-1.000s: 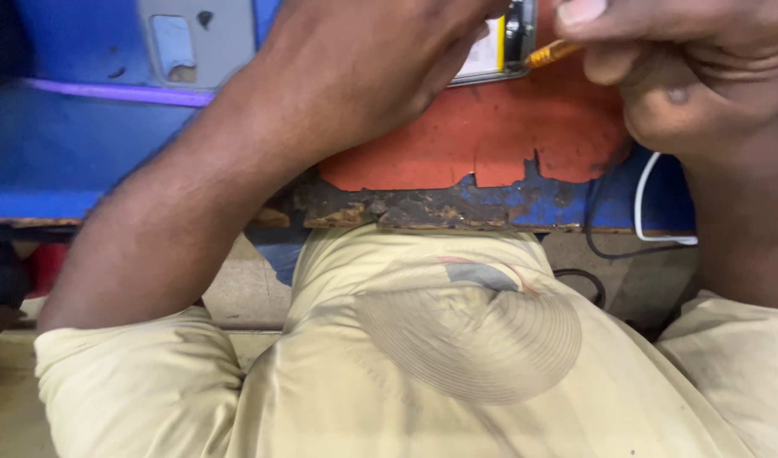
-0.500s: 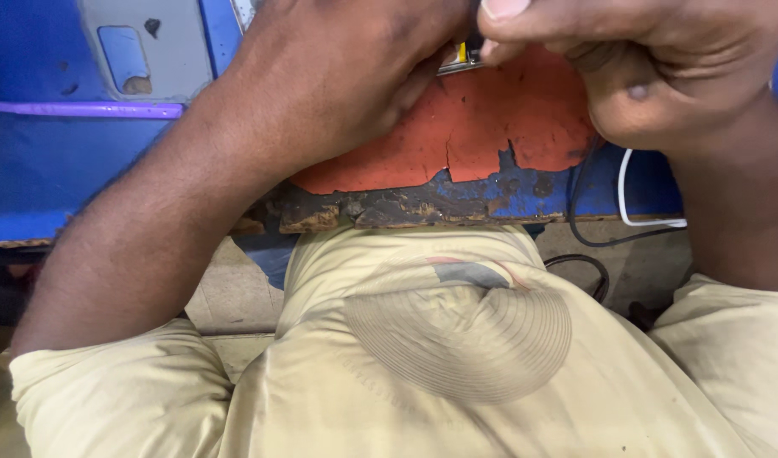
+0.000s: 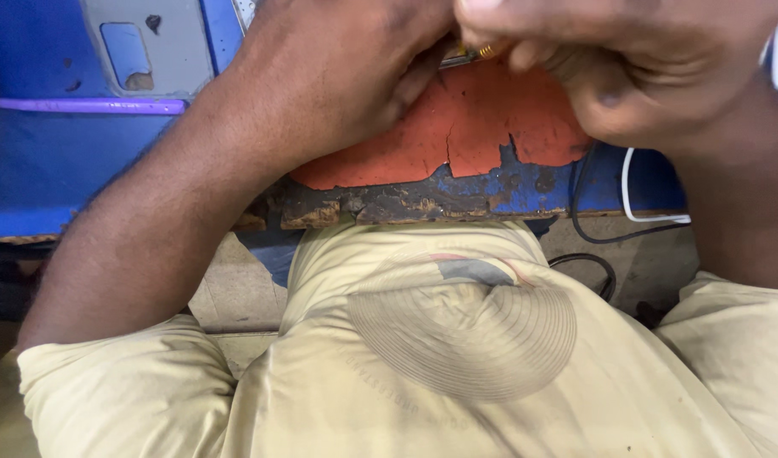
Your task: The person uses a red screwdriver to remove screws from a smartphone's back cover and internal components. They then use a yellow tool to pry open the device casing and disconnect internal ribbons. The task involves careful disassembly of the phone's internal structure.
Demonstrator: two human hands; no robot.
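Note:
My left hand (image 3: 347,76) is curled at the top centre over a small flat device (image 3: 455,58), of which only a dark sliver shows between my fingers. My right hand (image 3: 626,68) is bunched just to its right, pinching a thin tool whose orange-gold tip (image 3: 488,51) meets the device. Both hands hover over a worn red mat (image 3: 457,136) on the blue workbench (image 3: 67,178). Most of the device and the tool is hidden by my fingers.
A grey flat cover (image 3: 143,47) lies at the back left above a purple strip (image 3: 83,106). A white cable (image 3: 631,199) and a black cable (image 3: 588,229) hang off the chipped bench edge at the right. My beige shirt fills the lower half.
The view has shifted so that both hands sit higher and closer together. My fingers now cover the device and the orange tool, which showed more plainly before.

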